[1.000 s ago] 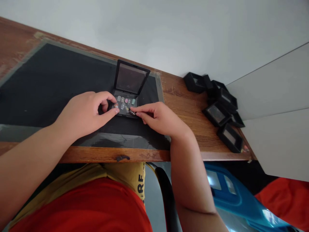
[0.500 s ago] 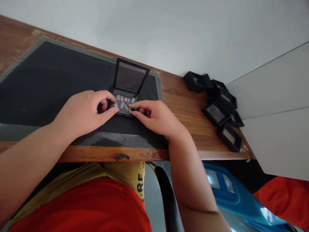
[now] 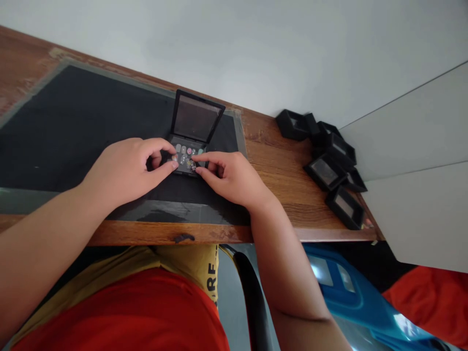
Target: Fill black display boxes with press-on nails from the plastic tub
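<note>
The black case (image 3: 185, 173) sits in front of me between my two hands, its lid (image 3: 197, 117) standing up along its far side. It looks nearly square, so I can't pick out a long axis, but the nail-like pieces (image 3: 189, 151) in its back row point lengthwise away from me. My right hand (image 3: 237, 178) reaches furthest over the case: thumb and forefinger are parted around its front right part, right at some small pieces, and I can't tell whether they grip one. My left hand (image 3: 126, 165) is at the case's left side, finger and thumb curved toward each other by a small piece; I can't tell if that is pinched. Under the case lies a black mat (image 3: 120, 107) on the wooden table (image 3: 272, 156). Well to the case's right, small black boxes (image 3: 325, 171) lie heaped, and beyond its lid rises a pale wall (image 3: 237, 58).
</note>
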`<state>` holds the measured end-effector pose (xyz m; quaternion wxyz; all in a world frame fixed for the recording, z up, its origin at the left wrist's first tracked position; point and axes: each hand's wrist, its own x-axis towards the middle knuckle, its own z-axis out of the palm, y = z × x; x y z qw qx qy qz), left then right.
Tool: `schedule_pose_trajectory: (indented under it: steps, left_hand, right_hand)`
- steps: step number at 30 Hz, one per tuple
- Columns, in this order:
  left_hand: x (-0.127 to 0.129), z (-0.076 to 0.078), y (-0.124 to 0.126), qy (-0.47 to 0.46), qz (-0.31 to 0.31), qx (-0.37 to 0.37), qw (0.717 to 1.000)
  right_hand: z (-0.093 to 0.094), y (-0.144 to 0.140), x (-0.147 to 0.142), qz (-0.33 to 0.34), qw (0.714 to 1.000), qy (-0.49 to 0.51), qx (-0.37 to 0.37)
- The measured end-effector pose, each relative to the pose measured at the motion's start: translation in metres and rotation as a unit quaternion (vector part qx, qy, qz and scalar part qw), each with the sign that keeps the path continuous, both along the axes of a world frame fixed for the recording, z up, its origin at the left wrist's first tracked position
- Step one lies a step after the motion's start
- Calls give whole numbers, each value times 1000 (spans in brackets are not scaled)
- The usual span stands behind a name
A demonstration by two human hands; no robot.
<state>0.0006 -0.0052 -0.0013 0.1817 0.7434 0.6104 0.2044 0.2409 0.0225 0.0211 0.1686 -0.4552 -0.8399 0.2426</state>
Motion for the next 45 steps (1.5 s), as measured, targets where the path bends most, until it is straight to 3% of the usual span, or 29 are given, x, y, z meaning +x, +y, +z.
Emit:
schedule_pose_trajectory:
  steps: [45]
  left_hand:
    - [-2, 2, -3, -15, 0, -15, 1000]
  right_hand:
    - [1, -2, -7, -14, 1000, -10, -4]
